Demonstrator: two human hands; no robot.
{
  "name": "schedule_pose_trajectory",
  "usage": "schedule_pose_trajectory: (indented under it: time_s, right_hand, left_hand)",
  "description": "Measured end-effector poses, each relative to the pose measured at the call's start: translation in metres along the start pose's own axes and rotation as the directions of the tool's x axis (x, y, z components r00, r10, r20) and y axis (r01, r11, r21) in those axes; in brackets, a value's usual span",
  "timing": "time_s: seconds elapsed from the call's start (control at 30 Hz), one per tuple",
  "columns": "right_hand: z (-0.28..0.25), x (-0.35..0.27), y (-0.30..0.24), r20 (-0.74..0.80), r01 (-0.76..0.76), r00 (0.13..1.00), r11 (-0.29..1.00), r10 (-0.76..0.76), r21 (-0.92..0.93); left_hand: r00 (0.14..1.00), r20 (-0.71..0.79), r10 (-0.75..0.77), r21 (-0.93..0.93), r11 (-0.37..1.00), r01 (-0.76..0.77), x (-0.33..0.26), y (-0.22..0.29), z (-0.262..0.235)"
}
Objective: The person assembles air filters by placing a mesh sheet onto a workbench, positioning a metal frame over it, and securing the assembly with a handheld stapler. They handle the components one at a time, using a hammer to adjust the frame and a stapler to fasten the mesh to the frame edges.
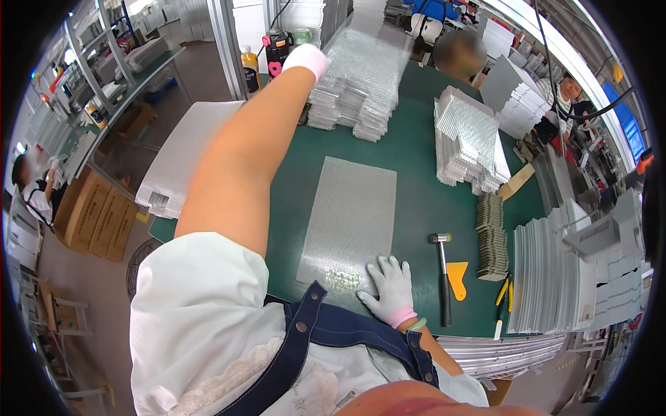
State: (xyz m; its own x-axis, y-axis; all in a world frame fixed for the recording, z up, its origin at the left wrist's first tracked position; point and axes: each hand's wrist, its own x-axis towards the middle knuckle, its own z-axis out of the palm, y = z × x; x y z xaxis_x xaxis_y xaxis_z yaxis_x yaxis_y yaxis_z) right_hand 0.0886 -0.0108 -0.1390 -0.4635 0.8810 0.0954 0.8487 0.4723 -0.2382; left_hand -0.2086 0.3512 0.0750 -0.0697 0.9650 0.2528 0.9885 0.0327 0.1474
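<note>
My left arm stretches far forward, and my gloved left hand (pixel 306 61) is at the left edge of a blurred, silvery mesh sheet (pixel 371 59) above the far stack of mesh sheets (pixel 347 104). Its fingers are smeared, but they appear closed on that sheet's edge. Before me on the green table lies a single flat mesh sheet (pixel 350 215). My gloved right hand (pixel 392 286) rests palm down on its near right corner, fingers spread, holding nothing.
Right of the sheet lie a hammer (pixel 444 277), a yellow scraper (pixel 456 279) and yellow-handled pliers (pixel 504 298). Beyond stand a brown stack (pixel 491 236), white panels (pixel 551 270) and another mesh stack (pixel 466 142). A bottle (pixel 250 68) stands far left. Other people are around.
</note>
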Motion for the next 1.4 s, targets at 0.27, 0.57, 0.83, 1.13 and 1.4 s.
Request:
schedule_pose_trajectory:
  time_s: [0.27,0.57,0.83,1.13,1.4]
  right_hand:
    - [0.0,-0.003,0.0,0.007,-0.019,1.0,1.0,0.019,0.01]
    - [0.001,-0.002,0.001,0.001,-0.026,1.0,0.999,0.026,0.045]
    - [-0.033,0.059,0.04,-0.2,-0.039,0.956,0.766,0.215,0.641]
    - [-0.137,0.225,0.032,0.466,-0.238,0.843,0.963,0.269,-0.126]
    - [-0.045,0.112,-0.005,0.416,0.124,0.909,0.975,-0.037,-0.186]
  left_hand:
    - [0.974,-0.183,-0.136,-0.043,0.99,0.131,-0.006,0.019,-0.003]
    - [0.973,0.147,-0.176,-0.546,0.806,0.228,0.062,-0.022,0.012]
    - [0.997,-0.023,-0.067,-0.31,0.949,0.056,0.016,-0.039,0.026]
    - [0.999,-0.039,-0.019,-0.503,0.864,-0.003,0.015,-0.059,0.045]
    - [1.0,-0.01,0.0,-0.645,0.764,-0.006,0.02,-0.062,0.063]
